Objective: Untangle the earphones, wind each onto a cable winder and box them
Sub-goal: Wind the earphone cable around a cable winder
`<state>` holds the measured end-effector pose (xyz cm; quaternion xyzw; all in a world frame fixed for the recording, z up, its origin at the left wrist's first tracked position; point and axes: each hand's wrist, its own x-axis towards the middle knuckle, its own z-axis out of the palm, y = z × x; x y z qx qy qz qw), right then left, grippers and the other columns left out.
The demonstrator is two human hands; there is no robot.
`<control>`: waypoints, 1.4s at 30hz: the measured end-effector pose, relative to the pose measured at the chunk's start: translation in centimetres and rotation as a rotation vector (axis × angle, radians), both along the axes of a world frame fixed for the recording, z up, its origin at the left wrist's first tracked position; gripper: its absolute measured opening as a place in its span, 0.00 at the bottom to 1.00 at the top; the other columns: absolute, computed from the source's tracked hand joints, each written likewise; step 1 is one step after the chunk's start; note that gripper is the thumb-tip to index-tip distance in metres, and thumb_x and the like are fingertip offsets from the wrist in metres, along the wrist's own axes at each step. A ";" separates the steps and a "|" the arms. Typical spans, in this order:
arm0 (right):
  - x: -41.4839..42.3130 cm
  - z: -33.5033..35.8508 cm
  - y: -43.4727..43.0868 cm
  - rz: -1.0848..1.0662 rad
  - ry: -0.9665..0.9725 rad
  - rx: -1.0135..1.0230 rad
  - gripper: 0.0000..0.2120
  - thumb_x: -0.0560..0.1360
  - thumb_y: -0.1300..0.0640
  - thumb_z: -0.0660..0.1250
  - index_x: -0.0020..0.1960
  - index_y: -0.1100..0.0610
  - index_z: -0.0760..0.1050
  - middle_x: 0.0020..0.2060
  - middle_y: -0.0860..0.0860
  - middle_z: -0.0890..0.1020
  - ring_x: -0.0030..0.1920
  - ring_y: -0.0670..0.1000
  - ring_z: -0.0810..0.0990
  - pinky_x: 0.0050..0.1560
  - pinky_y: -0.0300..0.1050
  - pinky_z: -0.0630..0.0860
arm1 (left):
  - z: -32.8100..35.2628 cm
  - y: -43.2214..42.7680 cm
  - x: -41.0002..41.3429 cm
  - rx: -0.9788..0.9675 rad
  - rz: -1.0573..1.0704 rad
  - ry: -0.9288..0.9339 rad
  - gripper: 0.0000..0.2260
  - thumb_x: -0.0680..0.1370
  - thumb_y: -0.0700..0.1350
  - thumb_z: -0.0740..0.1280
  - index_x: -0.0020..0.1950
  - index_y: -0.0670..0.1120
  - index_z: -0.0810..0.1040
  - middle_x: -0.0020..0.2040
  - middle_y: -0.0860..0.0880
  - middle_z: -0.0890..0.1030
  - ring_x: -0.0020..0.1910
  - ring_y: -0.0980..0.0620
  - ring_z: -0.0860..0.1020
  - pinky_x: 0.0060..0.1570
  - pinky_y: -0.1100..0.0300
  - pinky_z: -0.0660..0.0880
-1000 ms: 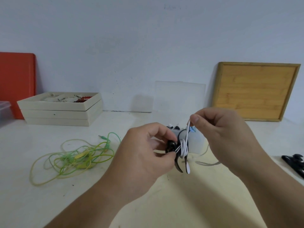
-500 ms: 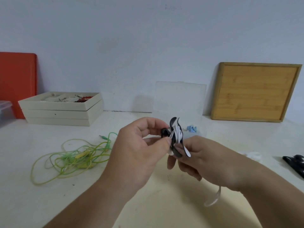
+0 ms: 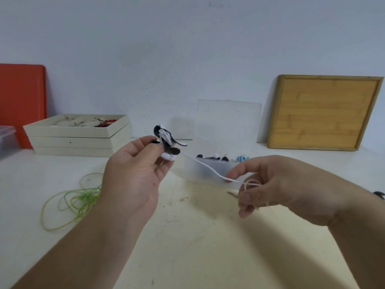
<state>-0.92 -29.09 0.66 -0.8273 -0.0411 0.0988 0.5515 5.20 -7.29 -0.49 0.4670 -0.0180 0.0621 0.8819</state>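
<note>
A: Where is the winder now?
B: The left hand (image 3: 133, 178) holds the winder (image 3: 166, 138) up above the table (image 3: 187, 247). Thumb and fingers pinch it from below. The winder is black, and white cable is wound round its middle.

A: And the right hand?
B: The right hand (image 3: 270, 184) is lower and well apart from the left. Thumb and forefinger pinch the cable (image 3: 206, 167), which runs in a line from the winder down to them. A small loop of it sits by the curled fingers.

A: Where is the box?
B: The box (image 3: 195, 174) stands behind the hands, its lid (image 3: 229, 122) upright. Small dark and blue pieces lie inside; what they are I cannot tell.

A: Any other earphones?
B: The green earphones (image 3: 73, 199) lie in a loose tangle on the table, left of the left wrist.
</note>
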 end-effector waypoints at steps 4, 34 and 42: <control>0.1 0.6 -1.2 -0.261 0.008 0.062 0.13 0.72 0.69 0.71 0.53 0.58 0.80 0.36 0.59 0.84 0.31 0.55 0.81 0.38 0.46 0.77 | -0.7 0.6 0.8 0.075 0.194 0.011 0.09 0.74 0.27 0.65 0.42 0.40 0.78 0.39 0.42 0.80 0.36 0.50 0.78 0.45 0.61 0.80; -0.1 -0.4 3.9 -0.067 -0.262 -0.038 0.08 0.77 0.52 0.69 0.43 0.52 0.84 0.26 0.50 0.72 0.31 0.50 0.73 0.40 0.47 0.71 | -0.6 -1.0 -1.1 0.252 -0.116 -0.178 0.08 0.68 0.31 0.70 0.43 0.42 0.78 0.39 0.42 0.83 0.38 0.44 0.80 0.46 0.52 0.81; -0.5 0.1 3.9 -0.128 -0.276 -0.090 0.12 0.77 0.49 0.67 0.39 0.54 0.83 0.22 0.42 0.68 0.26 0.46 0.66 0.35 0.45 0.66 | -0.8 -1.3 -1.7 0.658 0.120 -0.379 0.12 0.69 0.29 0.73 0.42 0.46 0.80 0.37 0.50 0.84 0.37 0.55 0.83 0.37 0.70 0.76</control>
